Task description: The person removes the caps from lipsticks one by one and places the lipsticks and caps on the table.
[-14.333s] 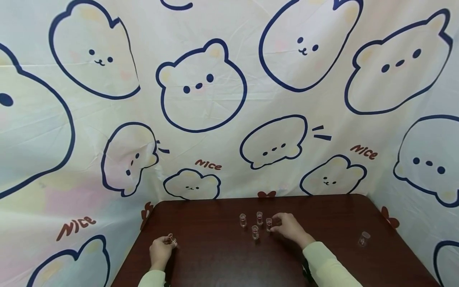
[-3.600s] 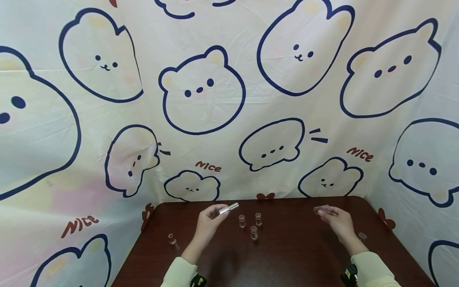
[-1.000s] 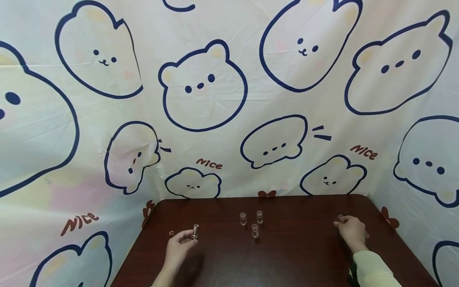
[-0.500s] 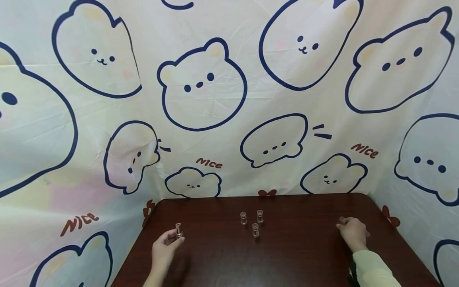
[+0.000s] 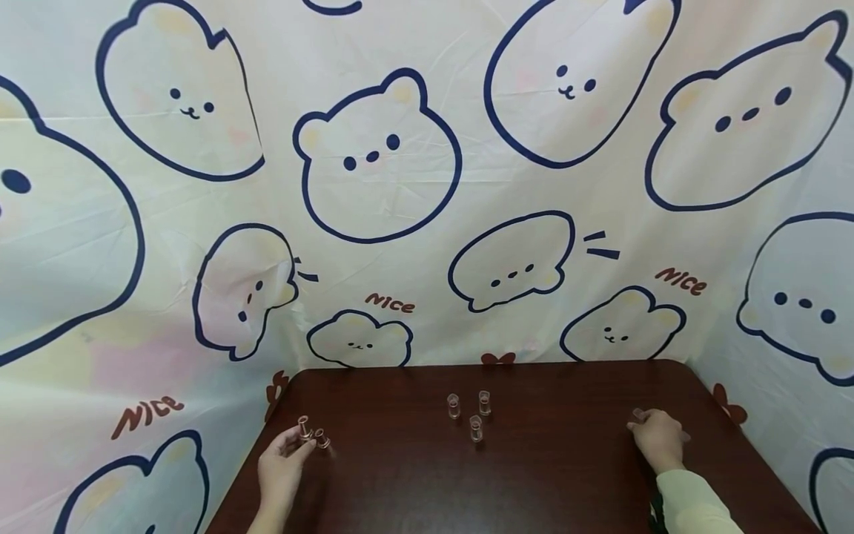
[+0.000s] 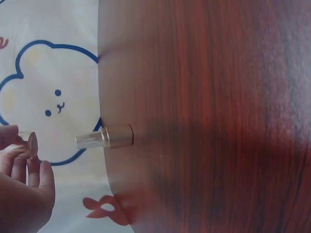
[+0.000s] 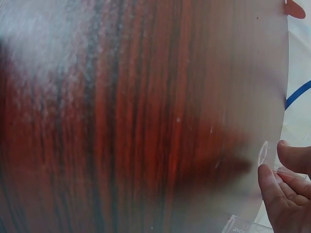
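Note:
My left hand pinches an uncapped lipstick tube at the table's left side, just left of and slightly above a second uncapped lipstick tube. That second tube stands upright in the left wrist view, apart from the fingers. Over on the right, my right hand holds a clear cap low at the tabletop. Another clear cap sits close by it, mostly hidden behind the hand in the head view.
Three capped lipstick tubes stand grouped near the middle back of the dark brown table. A printed cloth hangs along the table's back and sides.
One tube has left the middle group, and its clear cap was pulled off. The left hand carried the tube leftward to beside the standing one. The right hand lowered the cap at right.

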Motion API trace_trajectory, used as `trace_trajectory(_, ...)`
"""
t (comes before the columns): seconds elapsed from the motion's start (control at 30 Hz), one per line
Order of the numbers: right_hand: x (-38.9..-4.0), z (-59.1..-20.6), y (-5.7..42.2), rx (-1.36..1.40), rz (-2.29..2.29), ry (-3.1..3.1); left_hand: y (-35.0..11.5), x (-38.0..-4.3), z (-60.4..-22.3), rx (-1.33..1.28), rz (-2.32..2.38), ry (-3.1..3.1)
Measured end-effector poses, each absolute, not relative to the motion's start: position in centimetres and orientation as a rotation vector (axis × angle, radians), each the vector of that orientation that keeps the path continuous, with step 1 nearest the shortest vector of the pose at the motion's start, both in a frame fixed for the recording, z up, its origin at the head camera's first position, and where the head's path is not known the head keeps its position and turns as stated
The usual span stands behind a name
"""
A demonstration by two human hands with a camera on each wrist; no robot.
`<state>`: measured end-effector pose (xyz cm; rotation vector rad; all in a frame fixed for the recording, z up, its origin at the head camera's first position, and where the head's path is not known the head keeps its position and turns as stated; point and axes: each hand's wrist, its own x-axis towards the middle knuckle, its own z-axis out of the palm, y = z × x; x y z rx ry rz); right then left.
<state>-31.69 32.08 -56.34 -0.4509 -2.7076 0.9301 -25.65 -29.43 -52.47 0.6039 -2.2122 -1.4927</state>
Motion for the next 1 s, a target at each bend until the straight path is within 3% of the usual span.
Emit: trace_trajectory(1.0,-31.8,-56.5,32.1,-0.431,0.892,-2.799,-32.0,-27.5,-55.9,0.828,-1.194,-2.373)
